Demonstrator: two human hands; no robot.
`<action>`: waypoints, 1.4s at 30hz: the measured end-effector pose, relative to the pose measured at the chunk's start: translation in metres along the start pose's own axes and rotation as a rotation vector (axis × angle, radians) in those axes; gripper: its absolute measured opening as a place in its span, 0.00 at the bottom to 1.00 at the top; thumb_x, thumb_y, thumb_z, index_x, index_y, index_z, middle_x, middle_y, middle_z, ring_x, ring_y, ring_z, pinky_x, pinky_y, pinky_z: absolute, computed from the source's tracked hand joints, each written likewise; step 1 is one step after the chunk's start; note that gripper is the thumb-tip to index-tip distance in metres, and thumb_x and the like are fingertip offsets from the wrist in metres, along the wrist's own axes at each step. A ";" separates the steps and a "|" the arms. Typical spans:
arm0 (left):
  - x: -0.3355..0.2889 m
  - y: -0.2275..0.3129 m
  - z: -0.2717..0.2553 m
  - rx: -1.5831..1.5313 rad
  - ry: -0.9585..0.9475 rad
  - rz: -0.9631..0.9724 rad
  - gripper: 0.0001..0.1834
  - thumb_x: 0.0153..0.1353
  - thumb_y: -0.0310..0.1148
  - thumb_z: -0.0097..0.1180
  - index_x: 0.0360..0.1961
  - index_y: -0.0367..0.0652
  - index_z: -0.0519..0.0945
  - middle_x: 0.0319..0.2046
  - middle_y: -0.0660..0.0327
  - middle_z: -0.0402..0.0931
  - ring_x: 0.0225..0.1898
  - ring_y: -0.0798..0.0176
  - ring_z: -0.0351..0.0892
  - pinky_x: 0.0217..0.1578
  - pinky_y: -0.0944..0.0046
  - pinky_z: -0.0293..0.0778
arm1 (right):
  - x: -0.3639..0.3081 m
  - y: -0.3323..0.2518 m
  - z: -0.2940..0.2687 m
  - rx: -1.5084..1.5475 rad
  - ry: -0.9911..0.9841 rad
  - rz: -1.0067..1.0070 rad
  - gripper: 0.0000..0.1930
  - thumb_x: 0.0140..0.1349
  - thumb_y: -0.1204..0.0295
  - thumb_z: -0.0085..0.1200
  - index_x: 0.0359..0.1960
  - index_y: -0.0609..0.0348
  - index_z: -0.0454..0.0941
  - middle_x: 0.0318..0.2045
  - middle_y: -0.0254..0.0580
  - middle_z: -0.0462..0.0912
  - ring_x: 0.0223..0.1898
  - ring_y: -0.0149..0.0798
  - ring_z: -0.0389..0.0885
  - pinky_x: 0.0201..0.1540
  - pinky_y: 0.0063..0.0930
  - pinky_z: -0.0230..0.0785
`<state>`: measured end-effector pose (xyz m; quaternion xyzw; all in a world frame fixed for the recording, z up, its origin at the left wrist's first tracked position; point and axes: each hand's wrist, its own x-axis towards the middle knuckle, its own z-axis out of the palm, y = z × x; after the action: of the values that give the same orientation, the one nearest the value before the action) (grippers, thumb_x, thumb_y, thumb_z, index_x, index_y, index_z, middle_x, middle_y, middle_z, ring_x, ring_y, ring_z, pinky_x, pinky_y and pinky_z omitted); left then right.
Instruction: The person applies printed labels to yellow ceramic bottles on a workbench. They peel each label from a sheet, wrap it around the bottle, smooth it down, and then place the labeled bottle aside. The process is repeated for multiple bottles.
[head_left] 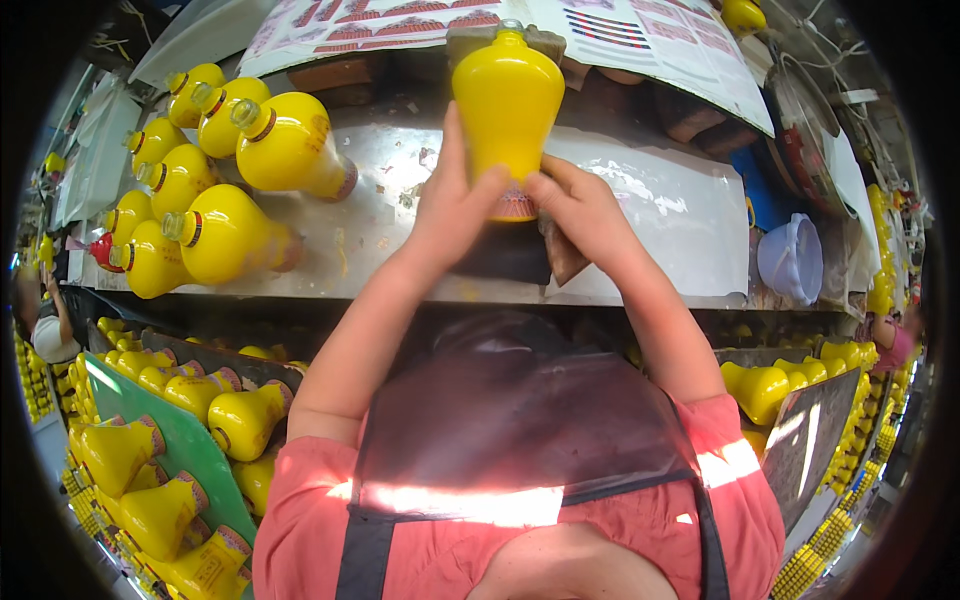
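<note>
A glossy yellow vase-shaped bottle (507,100) lies in front of me, its clear glass neck pointing away and resting by a brown block (463,42). Around its narrow base runs a patterned red and purple band (513,203). My left hand (455,200) grips the lower left side, thumb on the band and fingers partly hidden along the bottle. From the right, my right hand (582,205) is closed on the base, its thumb also at the band. Several more yellow bottles (290,140) with banded necks stand on the metal table (385,150) to the left.
Printed decal sheets (640,40) spread across the far side of the table. A white sheet (670,220) covers the right part, near a small pale-blue bucket (790,258). Yellow bottles (245,418) crowd racks below on both sides, beside a green board (160,430). Other people work at both edges.
</note>
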<state>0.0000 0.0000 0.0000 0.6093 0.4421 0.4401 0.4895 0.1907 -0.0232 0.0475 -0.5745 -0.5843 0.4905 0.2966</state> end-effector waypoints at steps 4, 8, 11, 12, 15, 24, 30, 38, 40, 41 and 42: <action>0.002 0.012 0.007 0.411 0.229 0.222 0.47 0.65 0.42 0.59 0.78 0.36 0.48 0.70 0.38 0.63 0.70 0.39 0.68 0.67 0.53 0.65 | 0.003 0.004 -0.003 -0.095 0.055 -0.017 0.22 0.73 0.56 0.51 0.57 0.59 0.80 0.26 0.38 0.84 0.25 0.31 0.82 0.31 0.28 0.76; -0.007 0.085 -0.020 0.437 0.062 0.280 0.25 0.70 0.32 0.57 0.67 0.37 0.74 0.53 0.51 0.80 0.48 0.56 0.81 0.51 0.60 0.76 | -0.008 0.011 -0.033 0.341 0.025 0.171 0.19 0.73 0.58 0.53 0.51 0.62 0.83 0.22 0.36 0.80 0.22 0.27 0.78 0.29 0.26 0.72; -0.039 0.165 -0.018 0.355 -0.240 0.668 0.13 0.57 0.30 0.61 0.44 0.43 0.86 0.32 0.60 0.83 0.33 0.56 0.82 0.37 0.58 0.76 | -0.008 0.024 -0.035 0.185 0.227 0.174 0.18 0.74 0.59 0.53 0.50 0.62 0.84 0.21 0.34 0.78 0.20 0.27 0.77 0.24 0.25 0.69; -0.050 0.191 -0.013 0.307 -0.343 0.597 0.12 0.49 0.31 0.65 0.38 0.45 0.86 0.31 0.60 0.82 0.31 0.55 0.82 0.36 0.57 0.77 | -0.013 0.026 -0.039 0.216 0.191 0.180 0.17 0.75 0.60 0.52 0.51 0.61 0.83 0.22 0.34 0.79 0.15 0.27 0.75 0.18 0.23 0.66; -0.088 0.274 0.016 0.646 -0.411 0.058 0.13 0.45 0.37 0.66 0.32 0.43 0.85 0.32 0.56 0.82 0.27 0.56 0.80 0.27 0.56 0.75 | -0.031 0.029 -0.041 0.279 0.150 0.237 0.16 0.75 0.61 0.53 0.51 0.61 0.82 0.21 0.34 0.78 0.11 0.29 0.73 0.14 0.24 0.63; -0.064 0.238 0.025 0.087 -0.305 1.265 0.22 0.47 0.34 0.62 0.45 0.35 0.86 0.23 0.63 0.72 0.23 0.64 0.69 0.24 0.64 0.65 | -0.053 0.026 -0.036 0.109 0.082 0.165 0.15 0.73 0.62 0.55 0.48 0.61 0.85 0.31 0.37 0.85 0.34 0.29 0.82 0.40 0.28 0.76; -0.063 0.246 -0.002 0.216 -0.445 1.354 0.26 0.40 0.36 0.60 0.43 0.34 0.86 0.21 0.66 0.66 0.22 0.65 0.65 0.21 0.65 0.60 | -0.056 0.028 -0.035 0.172 0.038 0.170 0.16 0.75 0.63 0.52 0.52 0.62 0.81 0.27 0.40 0.82 0.18 0.34 0.79 0.20 0.27 0.69; -0.066 0.249 0.004 0.132 -0.428 1.249 0.21 0.46 0.35 0.61 0.43 0.36 0.86 0.22 0.66 0.65 0.24 0.65 0.68 0.25 0.65 0.65 | -0.056 0.019 -0.028 0.110 0.030 0.176 0.16 0.74 0.62 0.54 0.51 0.61 0.84 0.28 0.40 0.84 0.24 0.32 0.82 0.26 0.28 0.73; -0.069 0.245 0.007 0.089 -0.494 1.141 0.19 0.47 0.34 0.61 0.41 0.37 0.86 0.23 0.66 0.66 0.25 0.64 0.69 0.26 0.65 0.66 | -0.057 0.015 -0.028 0.122 0.011 0.277 0.15 0.74 0.62 0.54 0.49 0.60 0.85 0.28 0.38 0.84 0.25 0.29 0.82 0.28 0.26 0.74; -0.071 0.244 0.007 0.076 -0.532 1.087 0.18 0.48 0.34 0.61 0.41 0.37 0.86 0.23 0.66 0.67 0.26 0.64 0.69 0.26 0.65 0.67 | -0.056 0.014 -0.026 0.137 -0.006 0.224 0.15 0.74 0.62 0.54 0.49 0.60 0.85 0.27 0.38 0.83 0.24 0.28 0.81 0.27 0.25 0.73; -0.072 0.242 0.008 0.069 -0.574 1.036 0.17 0.49 0.33 0.61 0.40 0.38 0.86 0.23 0.66 0.67 0.26 0.64 0.70 0.27 0.65 0.67 | -0.057 0.012 -0.027 0.161 -0.007 0.210 0.15 0.74 0.62 0.54 0.49 0.60 0.85 0.27 0.37 0.83 0.22 0.28 0.80 0.25 0.24 0.73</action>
<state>0.0181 -0.1026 0.2301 0.8560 -0.0492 0.4245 0.2908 0.2294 -0.0735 0.0579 -0.6050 -0.4805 0.5664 0.2867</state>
